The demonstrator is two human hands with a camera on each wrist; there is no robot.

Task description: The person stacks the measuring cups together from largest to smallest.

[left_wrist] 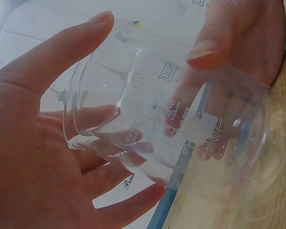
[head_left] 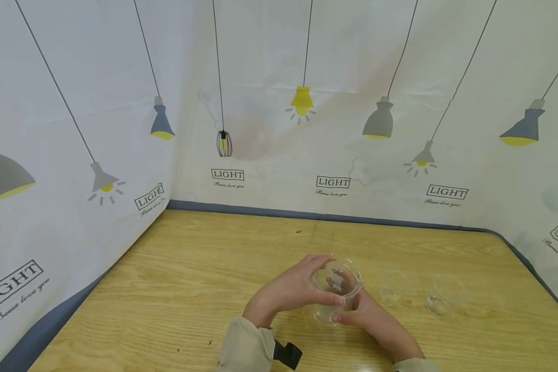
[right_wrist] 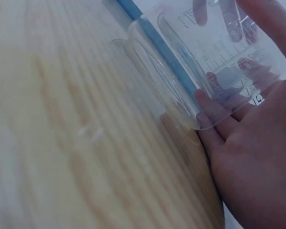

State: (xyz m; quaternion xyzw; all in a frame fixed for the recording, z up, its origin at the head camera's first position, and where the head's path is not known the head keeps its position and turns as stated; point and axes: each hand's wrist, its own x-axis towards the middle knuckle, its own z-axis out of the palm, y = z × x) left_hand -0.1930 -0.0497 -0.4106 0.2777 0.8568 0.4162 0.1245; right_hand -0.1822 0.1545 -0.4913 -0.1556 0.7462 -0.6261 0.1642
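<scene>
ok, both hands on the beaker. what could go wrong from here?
Slip: the left hand grips the smooth, clear beaker near its top, the right hand lower down; either might lose hold.
Knock: two clear vessels sit to the right, faint against the wooden table, so the right hand could bump one.

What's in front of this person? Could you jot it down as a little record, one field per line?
Held object: clear beaker with white markings
Left hand: grips the beaker near its rim
Right hand: holds the beaker lower on its side
Nearby: two clear vessels, to the person's right; exact type unclear
Surface: wooden table
Backdrop: pale sheet printed with hanging lamps
Beaker touching table: cannot tell
</scene>
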